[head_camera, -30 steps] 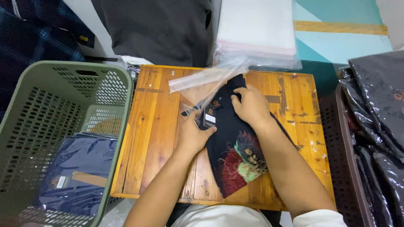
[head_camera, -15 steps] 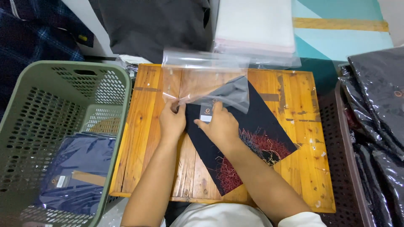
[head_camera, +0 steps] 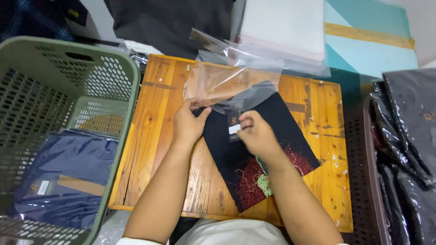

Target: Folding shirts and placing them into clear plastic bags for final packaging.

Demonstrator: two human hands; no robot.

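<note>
I am working the folded black garment (head_camera: 254,145) into a clear plastic bag (head_camera: 222,84) on the wooden table (head_camera: 154,136); the garment is lying slantwise across the middle of the table, its red and green embroidered end pointing toward the near edge, its plain end under the bag's mouth toward the far edge. My left hand (head_camera: 188,124) is pinching the lower lip of the bag at the garment's far left corner, fingers clenched on the film. My right hand (head_camera: 256,134) is resting on the cloth beside its small white tag (head_camera: 234,129), fingertips closed on the bag's upper lip, as far as I can tell. To do this well, I am judging that both lips should be kept apart and taut, so the corners enter squarely without the fold bunching. A green basket (head_camera: 113,149) holding a bagged navy garment (head_camera: 68,177) is sitting off the left edge.
</note>
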